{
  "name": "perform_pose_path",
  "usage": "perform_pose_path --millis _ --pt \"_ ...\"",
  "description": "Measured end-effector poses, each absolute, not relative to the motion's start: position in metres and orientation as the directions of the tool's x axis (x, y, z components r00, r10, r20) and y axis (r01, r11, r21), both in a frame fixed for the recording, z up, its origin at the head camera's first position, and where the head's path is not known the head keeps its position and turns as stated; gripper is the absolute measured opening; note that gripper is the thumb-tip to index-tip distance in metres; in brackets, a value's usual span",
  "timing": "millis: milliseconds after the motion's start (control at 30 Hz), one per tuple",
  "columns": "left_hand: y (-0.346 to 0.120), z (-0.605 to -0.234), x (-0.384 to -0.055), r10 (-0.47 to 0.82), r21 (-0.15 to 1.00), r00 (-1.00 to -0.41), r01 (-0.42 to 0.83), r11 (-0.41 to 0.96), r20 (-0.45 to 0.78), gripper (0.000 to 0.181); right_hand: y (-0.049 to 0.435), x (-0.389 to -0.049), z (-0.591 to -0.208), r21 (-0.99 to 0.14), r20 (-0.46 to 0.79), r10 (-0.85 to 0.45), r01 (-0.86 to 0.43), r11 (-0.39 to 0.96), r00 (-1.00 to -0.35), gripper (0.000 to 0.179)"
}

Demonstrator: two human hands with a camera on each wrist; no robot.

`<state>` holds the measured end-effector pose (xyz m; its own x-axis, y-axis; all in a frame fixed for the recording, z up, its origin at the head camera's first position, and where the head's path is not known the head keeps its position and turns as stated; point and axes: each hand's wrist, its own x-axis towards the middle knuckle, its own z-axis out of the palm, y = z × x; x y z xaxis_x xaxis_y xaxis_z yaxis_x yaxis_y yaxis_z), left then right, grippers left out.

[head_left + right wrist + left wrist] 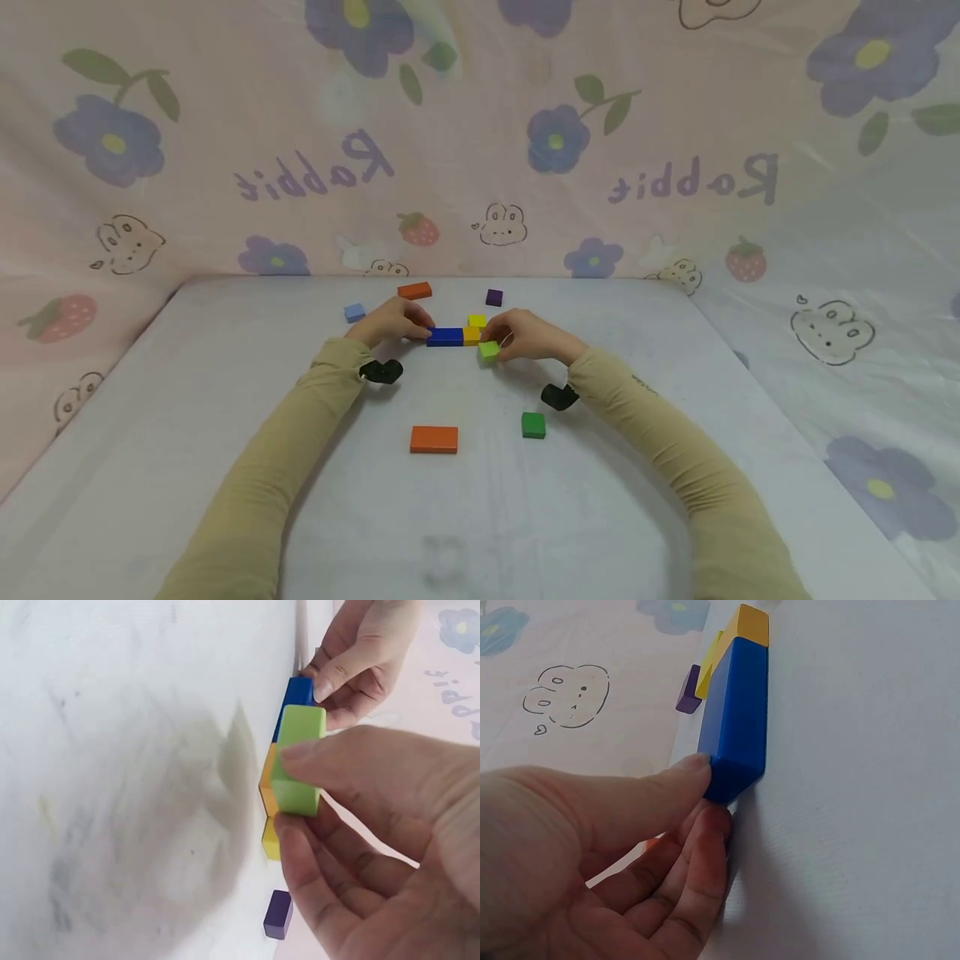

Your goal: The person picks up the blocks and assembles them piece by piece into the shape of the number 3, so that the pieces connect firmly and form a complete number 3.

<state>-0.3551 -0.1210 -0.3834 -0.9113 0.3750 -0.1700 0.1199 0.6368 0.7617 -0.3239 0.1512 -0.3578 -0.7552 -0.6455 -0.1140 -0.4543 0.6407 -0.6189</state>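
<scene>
Head view | our left hand (390,322), fingers curled, pinches blue block (445,337) at one end | our right hand (534,335), fingers curled, pinches lime block (489,351) near amber block (470,337)

The blue block (739,712) and light green block (298,791) look smooth, the sleeves (258,467) matt cloth.

- White table (360,517)
- Near: orange block (433,440), green block (533,425) on the right
- Middle: blue block (445,337), gold block (471,336), yellow block (477,320)
- Far: pale blue block (355,313) left, red-orange block (415,291), purple block (494,297) right
</scene>
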Motion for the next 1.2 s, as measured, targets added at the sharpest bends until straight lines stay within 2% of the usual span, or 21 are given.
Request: perform_pose_path --millis 667,1200 --pt "-0.122 -0.384 -0.355 0.384 0.782 -0.908 0.113 0.613 -0.169 0.025 0.141 -0.326 -0.366 -0.575 -0.109 -0.596 -0.438 0.691 -0.796 0.031" --pt "-0.121 -0.385 -0.356 0.372 0.770 -0.912 0.111 0.629 -0.172 0.024 0.139 -0.329 -0.373 -0.556 -0.063 -0.593 -0.465 0.689 -0.803 0.030"
